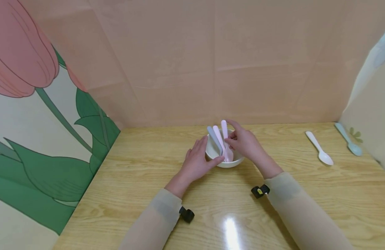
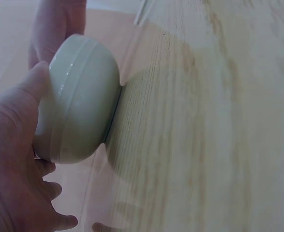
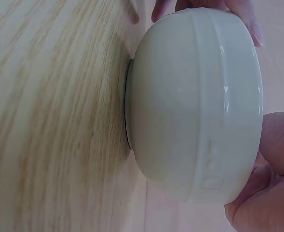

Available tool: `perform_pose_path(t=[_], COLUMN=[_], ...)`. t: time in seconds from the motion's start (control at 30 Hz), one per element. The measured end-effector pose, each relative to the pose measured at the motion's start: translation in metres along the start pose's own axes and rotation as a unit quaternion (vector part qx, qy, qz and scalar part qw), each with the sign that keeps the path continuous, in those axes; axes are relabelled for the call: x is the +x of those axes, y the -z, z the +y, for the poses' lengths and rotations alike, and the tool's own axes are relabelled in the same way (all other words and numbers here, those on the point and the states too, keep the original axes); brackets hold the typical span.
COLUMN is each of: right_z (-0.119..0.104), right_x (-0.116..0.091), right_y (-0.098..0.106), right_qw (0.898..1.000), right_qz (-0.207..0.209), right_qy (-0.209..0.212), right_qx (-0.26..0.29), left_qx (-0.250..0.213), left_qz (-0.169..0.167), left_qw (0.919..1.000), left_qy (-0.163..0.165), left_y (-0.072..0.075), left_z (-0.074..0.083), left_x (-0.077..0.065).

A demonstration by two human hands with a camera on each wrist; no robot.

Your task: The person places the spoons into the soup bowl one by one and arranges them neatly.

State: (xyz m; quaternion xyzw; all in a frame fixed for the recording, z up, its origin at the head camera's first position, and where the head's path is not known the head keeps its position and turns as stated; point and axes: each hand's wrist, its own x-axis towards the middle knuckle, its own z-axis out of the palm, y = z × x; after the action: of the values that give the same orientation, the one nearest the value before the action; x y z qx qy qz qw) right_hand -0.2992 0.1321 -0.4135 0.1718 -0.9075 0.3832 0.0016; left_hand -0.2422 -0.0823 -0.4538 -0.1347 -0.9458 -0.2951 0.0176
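The left hand (image 1: 197, 159) has its thumb spread from its fingers, touching a white bowl (image 1: 229, 165) on the wooden table (image 1: 123, 194); the right hand (image 1: 247, 142) is at the bowl's right, its thumb at the handle of a pink spoon (image 1: 224, 128), though whether it pinches that handle one cannot tell; this spoon slants inside the bowl beside a pale pink spoon (image 1: 218, 135) and a blue-grey spoon (image 1: 213, 136); well to the right lie a white spoon (image 1: 319, 149) and a blue-green spoon (image 1: 348, 139).
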Motion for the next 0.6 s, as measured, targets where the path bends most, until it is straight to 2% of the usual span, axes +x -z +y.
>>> perform_pose_path(t=[0.6], right_z=[-0.0071], right_x=[0.0006], right_y=[-0.0051], right_qw=[0.998], right_qz=[0.003], right_qy=[-0.024], right_qx=[-0.056], left_qx=[0.002], left_qz=[0.003], left_qw=[1.0000], left_qy=[0.004], left_y=[0.0006], left_z=[0.0024], left_x=[-0.0004])
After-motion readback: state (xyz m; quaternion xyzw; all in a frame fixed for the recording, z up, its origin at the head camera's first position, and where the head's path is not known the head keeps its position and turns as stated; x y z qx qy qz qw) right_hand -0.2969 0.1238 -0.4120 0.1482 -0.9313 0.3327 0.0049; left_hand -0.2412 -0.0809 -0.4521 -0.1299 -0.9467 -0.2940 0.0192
